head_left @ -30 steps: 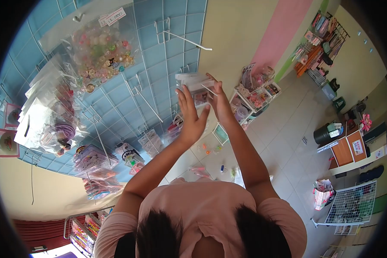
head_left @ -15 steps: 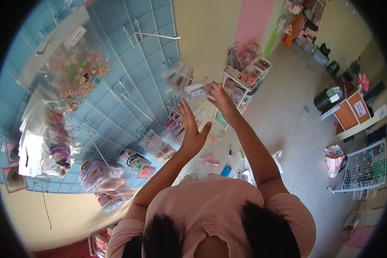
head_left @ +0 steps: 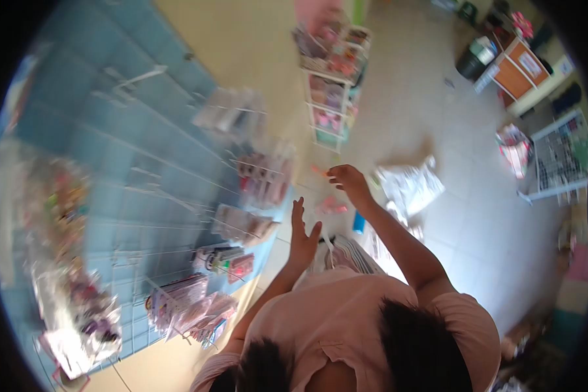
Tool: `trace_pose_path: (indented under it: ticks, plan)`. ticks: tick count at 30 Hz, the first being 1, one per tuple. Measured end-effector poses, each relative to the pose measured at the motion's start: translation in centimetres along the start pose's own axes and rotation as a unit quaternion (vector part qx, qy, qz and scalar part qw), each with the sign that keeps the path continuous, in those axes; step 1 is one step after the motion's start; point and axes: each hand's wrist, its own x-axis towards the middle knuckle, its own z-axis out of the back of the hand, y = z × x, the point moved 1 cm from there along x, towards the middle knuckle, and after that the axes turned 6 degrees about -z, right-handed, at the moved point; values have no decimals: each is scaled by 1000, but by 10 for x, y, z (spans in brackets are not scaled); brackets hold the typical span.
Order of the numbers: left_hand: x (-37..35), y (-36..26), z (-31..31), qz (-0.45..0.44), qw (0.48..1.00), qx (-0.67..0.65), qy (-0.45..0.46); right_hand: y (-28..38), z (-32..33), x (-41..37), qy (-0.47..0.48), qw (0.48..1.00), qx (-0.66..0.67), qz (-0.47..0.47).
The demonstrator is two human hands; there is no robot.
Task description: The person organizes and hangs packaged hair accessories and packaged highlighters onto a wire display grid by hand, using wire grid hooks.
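Note:
My left hand [head_left: 302, 242] is raised in front of my chest, its fingers stretched upward and the thumb apart, with nothing in it. It is nearest to the packaged goods hanging on the blue wire grid. My right hand [head_left: 349, 184] is out over the floor, fingers loosely bent and slightly apart, with no item visible in it. Just past its fingertips shows a small orange thing [head_left: 319, 171], apparently on the floor. Clear packets [head_left: 232, 114] hang from a hook at upper left, away from both hands. Below them hang pinkish packets [head_left: 266, 175] and flat packs [head_left: 242, 223].
The blue wire grid [head_left: 144, 140] with protruding hooks fills the left. A white tiered rack [head_left: 328, 104] stands ahead. On the tiled floor lie a white plastic bag [head_left: 408, 186], a pink item [head_left: 331, 205] and a blue item [head_left: 359, 223]. An orange-fronted counter [head_left: 521, 67] is farther off.
My right hand has come away from the clear packet at the hook and moved down and back. My left hand has drawn lower. The view has turned right and down, with blur.

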Motion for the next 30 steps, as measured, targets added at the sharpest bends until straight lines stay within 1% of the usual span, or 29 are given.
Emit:
trace_pose_path:
  ticks: [1, 2, 3, 5, 6, 7, 8, 9, 10, 11, 12, 13, 14, 15, 17, 18, 19, 21, 24, 27, 30]
  plan:
    - [-6, 9, -5, -13, 1000, 23, 16, -24, 7, -11, -21, 1000, -24, -3]
    - [-10, 19, -9, -5, 998, 27, 65, -41, 12, -24, -56, 997, -18, -44]
    - [-13, 31, -10, 1, 993, 30, 112, -62, 27, -38, -77, 993, -49, -71]
    - [-23, 79, -10, 26, 971, 91, 219, -107, 53, -60, -107, 981, -112, -117]
    - [-30, 103, -9, 80, 956, 111, 258, -133, 70, -75, -152, 960, -207, -108]
    - [-39, 126, -6, 140, 940, 112, 291, -179, 90, -86, -230, 936, -257, 77]
    - [-48, 145, -4, 181, 913, 169, 323, -189, 101, -107, -258, 941, -215, -52]
    - [-58, 164, -1, 219, 897, 186, 338, -190, 115, -127, -241, 936, -185, -176]
    - [-68, 183, 2, 255, 878, 203, 351, -240, 143, -140, -243, 898, -335, -150]
    - [-79, 199, 3, 290, 857, 221, 363, -227, 149, -165, -219, 912, -227, -262]
    - [-91, 208, 2, 277, 857, 244, 361, -250, 162, -184, -208, 907, -252, -265]
    - [-104, 216, 1, 263, 855, 266, 358, -256, 165, -202, -195, 899, -258, -295]
    - [-114, 221, -1, 250, 854, 289, 354, -294, 174, -221, -176, 915, -218, -291]
    - [-122, 224, -6, 233, 827, 319, 400, -332, 182, -236, -156, 929, -177, -284]
    - [-138, 230, -19, 197, 765, 374, 486, -333, 177, -256, -12, 887, -293, -357]
    - [-148, 217, -30, 194, 785, 379, 450, -350, 172, -268, 28, 885, -364, -289]
    - [-158, 212, -41, 178, 803, 368, 434, -352, 166, -277, 66, 873, -431, -217]
    - [-175, 205, -61, 143, 835, 348, 402, -351, 156, -294, 156, 847, -425, -279]
    - [-195, 211, -97, 192, 835, 335, 393, -365, 150, -316, 248, 788, -484, -288]
    - [-201, 212, -121, 197, 822, 308, 437, -369, 162, -341, 149, 827, -452, -299]
    - [-193, 199, -133, 287, 819, 215, 448, -363, 186, -350, 217, 798, -483, -286]
